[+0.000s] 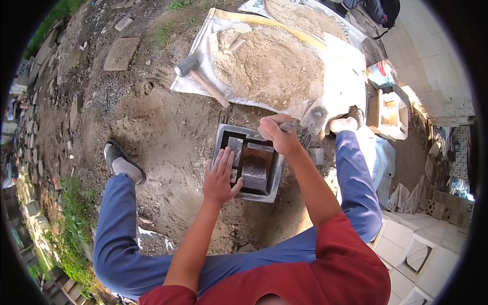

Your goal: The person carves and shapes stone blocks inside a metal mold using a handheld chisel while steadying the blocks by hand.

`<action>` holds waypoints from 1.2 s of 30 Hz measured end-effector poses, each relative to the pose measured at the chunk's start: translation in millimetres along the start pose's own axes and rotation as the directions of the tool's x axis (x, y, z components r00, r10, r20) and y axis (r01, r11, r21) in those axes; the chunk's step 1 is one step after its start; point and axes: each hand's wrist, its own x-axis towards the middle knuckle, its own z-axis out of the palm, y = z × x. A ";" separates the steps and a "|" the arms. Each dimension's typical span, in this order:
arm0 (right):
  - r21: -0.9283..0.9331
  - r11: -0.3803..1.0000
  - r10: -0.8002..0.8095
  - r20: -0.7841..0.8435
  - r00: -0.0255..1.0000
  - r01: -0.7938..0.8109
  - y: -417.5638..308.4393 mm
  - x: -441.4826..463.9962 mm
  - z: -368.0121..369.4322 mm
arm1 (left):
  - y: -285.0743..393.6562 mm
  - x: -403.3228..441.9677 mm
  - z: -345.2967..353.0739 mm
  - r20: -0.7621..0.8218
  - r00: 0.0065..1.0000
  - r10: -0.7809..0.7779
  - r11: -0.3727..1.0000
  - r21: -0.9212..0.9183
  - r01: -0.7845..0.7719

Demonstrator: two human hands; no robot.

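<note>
A square metal mould (272, 189) sits on the dirt between my feet, with a raised box-shaped core (255, 170) in its middle. My left hand (219, 178) lies flat on the mould's left side, fingers stretched out and thumb spread toward the core. Over the upper right corner, my right hand (278, 134) is closed round the handle of a trowel. The trowel's blade (314, 119) points to the right, close to the sheet's edge and my shoe. What lies under my left palm is hidden.
A heap of sandy mix (269, 66) rests on a white sheet (201, 48) beyond the mould. Across the sheet's left edge lies a hammer (208, 87). Pale hollow blocks (390, 114) and a bucket (382, 73) stand at right; a flat stone slab (122, 54) lies upper left.
</note>
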 end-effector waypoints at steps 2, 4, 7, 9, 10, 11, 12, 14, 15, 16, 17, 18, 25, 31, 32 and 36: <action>0.025 1.000 0.011 0.011 1.000 -0.011 -10.8 -6.1 -7.7 | 0.1 0.8 1.2 0.005 1.000 -0.010 1.000 -0.007 0.010; -0.241 0.952 -0.199 -0.023 0.980 0.188 3.2 -13.3 -9.2 | -1.8 1.9 2.9 0.015 1.000 -0.006 1.000 0.000 0.006; -0.353 0.908 -0.245 -0.008 0.970 0.226 34.8 -19.6 -5.4 | 0.7 8.0 1.3 0.011 1.000 0.012 0.999 0.045 -0.012; -0.416 0.877 -0.245 0.042 0.969 0.240 41.2 -27.3 -3.9 | 0.7 3.0 2.6 0.020 1.000 0.004 1.000 0.007 -0.004; -0.417 0.875 -0.253 0.040 0.967 0.246 51.5 -25.5 -9.4 | 0.3 5.5 1.2 0.017 1.000 0.011 1.000 0.011 -0.011; -0.413 0.890 -0.234 -0.052 0.971 0.193 63.9 -25.4 -15.1 | 0.6 3.3 1.4 0.011 1.000 0.010 1.000 0.016 -0.010; -0.327 0.935 -0.175 -0.100 0.979 0.134 58.4 -25.1 -19.9 | 2.6 2.7 2.0 0.007 1.000 0.010 1.000 0.016 -0.010; -0.134 0.991 -0.055 -0.194 0.980 0.029 49.8 -25.2 -30.5 | 2.6 1.9 4.1 0.015 1.000 0.012 1.000 0.024 -0.013; -0.102 0.994 0.025 -0.160 0.987 -0.041 28.6 -25.2 -33.9 | 2.5 2.3 4.4 0.017 1.000 0.003 0.999 0.040 -0.004; -0.102 0.994 0.029 -0.162 0.986 -0.046 23.7 -26.1 -32.4 | 3.0 0.6 4.8 0.023 1.000 -0.003 0.999 0.037 0.003; -0.101 0.994 0.033 -0.163 0.986 -0.050 18.7 -27.1 -30.9 | 2.8 0.7 4.8 0.027 1.000 -0.007 0.999 0.032 0.007; -0.100 0.994 0.037 -0.165 0.986 -0.054 13.6 -28.1 -29.3 | 0.8 3.0 6.3 0.024 1.000 -0.010 0.999 0.031 0.009; -0.367 0.895 -0.273 -0.005 0.962 0.252 34.6 -37.9 -21.2 | 1.8 3.7 3.5 0.008 1.000 0.010 1.000 0.026 -0.010; 0.015 0.998 0.057 -0.056 0.997 -0.056 -3.4 -25.1 -34.5 | 2.3 2.8 5.3 0.031 0.999 -0.021 0.999 0.026 0.020; 0.019 0.998 0.063 -0.054 0.997 -0.063 0.7 -26.5 -33.4 | 3.2 1.2 4.8 0.036 0.999 -0.027 0.999 0.026 0.026; -0.308 0.929 -0.249 -0.109 0.962 0.205 45.8 -32.6 -22.9 | 12.4 11.5 4.2 0.091 0.996 0.003 0.993 0.121 -0.015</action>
